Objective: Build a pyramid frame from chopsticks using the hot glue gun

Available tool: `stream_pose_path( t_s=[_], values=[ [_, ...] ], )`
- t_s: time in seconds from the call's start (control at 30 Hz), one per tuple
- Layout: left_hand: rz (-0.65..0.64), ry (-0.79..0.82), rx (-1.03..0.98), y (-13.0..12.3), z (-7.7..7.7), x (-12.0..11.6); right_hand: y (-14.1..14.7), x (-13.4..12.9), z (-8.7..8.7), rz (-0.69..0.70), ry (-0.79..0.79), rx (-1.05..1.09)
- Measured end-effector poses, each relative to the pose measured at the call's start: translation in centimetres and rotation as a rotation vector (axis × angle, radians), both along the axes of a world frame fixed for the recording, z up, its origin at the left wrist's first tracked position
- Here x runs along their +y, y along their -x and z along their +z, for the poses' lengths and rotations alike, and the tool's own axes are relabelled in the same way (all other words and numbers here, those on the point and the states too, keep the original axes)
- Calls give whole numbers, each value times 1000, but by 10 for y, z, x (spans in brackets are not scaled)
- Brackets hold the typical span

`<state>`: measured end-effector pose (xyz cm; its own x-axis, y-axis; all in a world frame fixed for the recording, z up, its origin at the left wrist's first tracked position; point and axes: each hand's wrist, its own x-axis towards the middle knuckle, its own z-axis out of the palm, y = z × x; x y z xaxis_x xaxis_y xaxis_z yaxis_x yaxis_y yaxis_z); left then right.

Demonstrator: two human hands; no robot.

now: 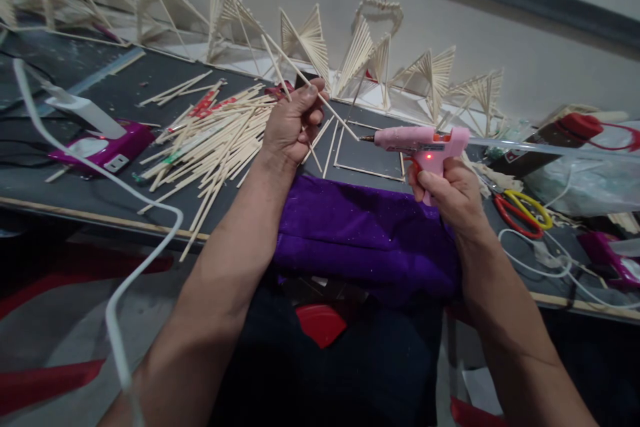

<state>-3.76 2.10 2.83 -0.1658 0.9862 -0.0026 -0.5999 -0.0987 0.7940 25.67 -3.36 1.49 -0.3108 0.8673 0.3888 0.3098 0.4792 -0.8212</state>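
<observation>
My left hand (pixel 299 121) is closed around thin wooden sticks, one of them a long stick (pixel 337 117) slanting down to the right. Its lower end meets, or nearly meets, the nozzle of a pink hot glue gun (pixel 417 140). That gun is gripped by its handle in my right hand (pixel 445 190), a small red light glowing on its side and a clear glue stick (pixel 525 147) running out of the back. Below the nozzle, a square frame of sticks (pixel 370 172) lies flat on the dark table (pixel 200 67).
Loose sticks (pixel 220 133) are heaped left of my hand. Several fan-shaped stick structures (pixel 305 37) line the wall. Scissors (pixel 525 210) and a white cable lie at right; a purple power strip (pixel 107 150) sits at left. Purple cloth (pixel 365 233) covers the table's near edge.
</observation>
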Motion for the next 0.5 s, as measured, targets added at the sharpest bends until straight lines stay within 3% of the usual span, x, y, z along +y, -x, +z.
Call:
stream_pose_path(
  t_s=[0.3,0.5],
  values=[
    [49,34,1,-7,6,-3,0,1,-1,42,-8,9],
    [17,50,-35,-7,7,-4,1,1,2,12,-6,-20]
  ],
)
